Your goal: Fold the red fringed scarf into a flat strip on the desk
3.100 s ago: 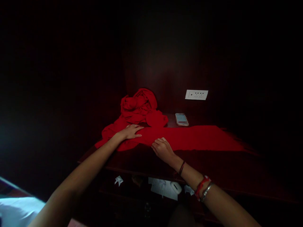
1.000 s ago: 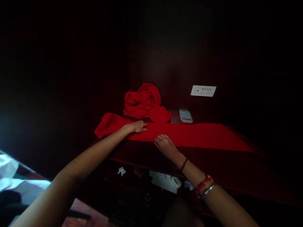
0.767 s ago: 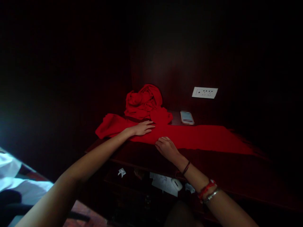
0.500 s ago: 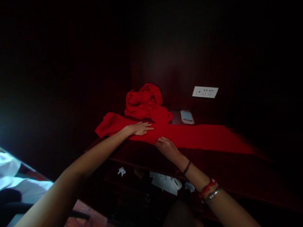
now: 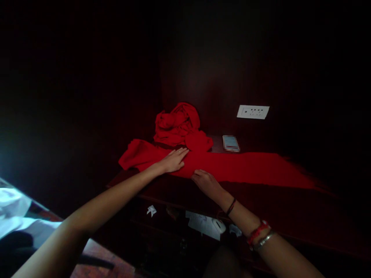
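A long red cloth [image 5: 246, 166] lies stretched along the dark tabletop, its left end bunched and its right end fading into shadow with a ragged edge. My left hand [image 5: 174, 160] rests flat on the cloth's left half, fingers extended toward the far side. At the near edge of the cloth, my right hand [image 5: 205, 180] has its fingers curled together on the fabric; the fingertips are partly hidden. Behind my left hand sits a crumpled pile of red fabric [image 5: 176, 125], with a rounded red bundle [image 5: 199, 141] at its front.
A phone-like object [image 5: 231, 143] with a blurred screen lies behind the cloth. On the back wall is a white socket plate [image 5: 253, 112]. Below the tabletop [image 5: 174, 191], a shelf holds papers [image 5: 203, 224], a white mouse-like object [image 5: 218, 226] and a paper scrap [image 5: 151, 210].
My left hand has turned and slid slightly, its fingers now angled more toward the far side. My right hand stays at the near edge. The whole view has shifted a little.
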The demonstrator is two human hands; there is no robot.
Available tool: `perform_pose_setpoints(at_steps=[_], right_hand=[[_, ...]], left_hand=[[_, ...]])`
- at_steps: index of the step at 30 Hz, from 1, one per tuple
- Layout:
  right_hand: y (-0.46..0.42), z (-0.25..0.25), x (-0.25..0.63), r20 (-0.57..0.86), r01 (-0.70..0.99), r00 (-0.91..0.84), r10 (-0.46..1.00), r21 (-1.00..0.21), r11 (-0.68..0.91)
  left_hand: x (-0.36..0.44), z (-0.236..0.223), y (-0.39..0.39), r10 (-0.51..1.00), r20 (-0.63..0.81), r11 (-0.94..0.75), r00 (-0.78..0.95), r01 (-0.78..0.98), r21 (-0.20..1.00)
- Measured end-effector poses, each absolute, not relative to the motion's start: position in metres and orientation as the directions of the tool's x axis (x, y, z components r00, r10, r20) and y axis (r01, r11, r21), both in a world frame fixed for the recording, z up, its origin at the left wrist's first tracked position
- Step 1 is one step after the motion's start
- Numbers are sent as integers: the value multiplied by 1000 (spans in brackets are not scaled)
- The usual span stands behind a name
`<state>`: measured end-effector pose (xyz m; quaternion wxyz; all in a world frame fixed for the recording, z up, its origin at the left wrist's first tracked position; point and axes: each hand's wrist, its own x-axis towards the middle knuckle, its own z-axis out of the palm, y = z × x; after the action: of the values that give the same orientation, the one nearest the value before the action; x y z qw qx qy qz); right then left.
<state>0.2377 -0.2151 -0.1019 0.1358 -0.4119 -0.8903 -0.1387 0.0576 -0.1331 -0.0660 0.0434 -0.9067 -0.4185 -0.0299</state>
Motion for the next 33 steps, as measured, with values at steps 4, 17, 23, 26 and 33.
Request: perform_pose_setpoints(at_steps=[4,17,23,26,33], right_hand=[[-213,-105,238,372,771,-622,689,134,623],[-214,-105,236,398,779,-614,681,169,604],[-212,-106,236,412,775,-614,674,151,614],[-213,-103,235,407,785,-600,689,131,606],[-232,-98,261,386,820,-500,775,-75,567]], left_hand=[[69,-86,-142,830,76,-549,552,834,-59],[61,-80,-149,799,-10,-600,602,795,-89],[30,-75,-129,945,-98,-324,311,932,-163],[27,-69,-135,925,26,-370,380,912,-175],[56,-80,-173,641,3,-767,768,641,-24]])
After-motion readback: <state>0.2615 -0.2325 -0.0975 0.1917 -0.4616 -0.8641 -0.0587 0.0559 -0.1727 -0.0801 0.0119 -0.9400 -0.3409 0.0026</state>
